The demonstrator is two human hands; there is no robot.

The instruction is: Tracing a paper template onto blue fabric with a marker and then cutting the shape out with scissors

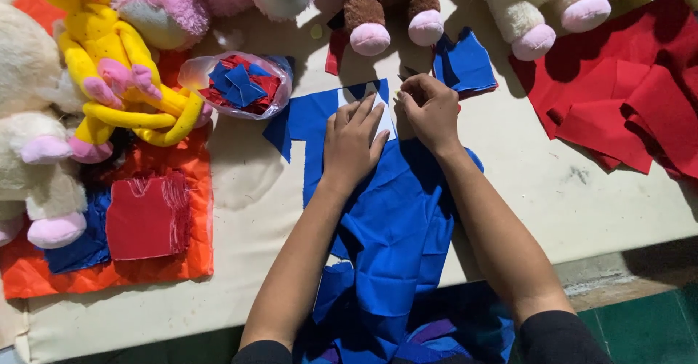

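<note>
Both hands rest on a white paper pattern (384, 114) near the far end of a blue cloth (396, 226). The left hand (354, 142) lies flat, fingers straight and slightly spread, pressing pattern and cloth down. The right hand (429, 109) curls, its fingertips bunched at the pattern's right edge; whether they pinch anything is hard to tell. The cloth's long axis runs from the person outward across the cream table (582, 189), its near end hanging over the edge. A clear plastic bag (236, 84) to the left holds red and blue fabric scraps. Plush toys along the far side are cut off by the frame, and the hands cover most of the pattern.
</note>
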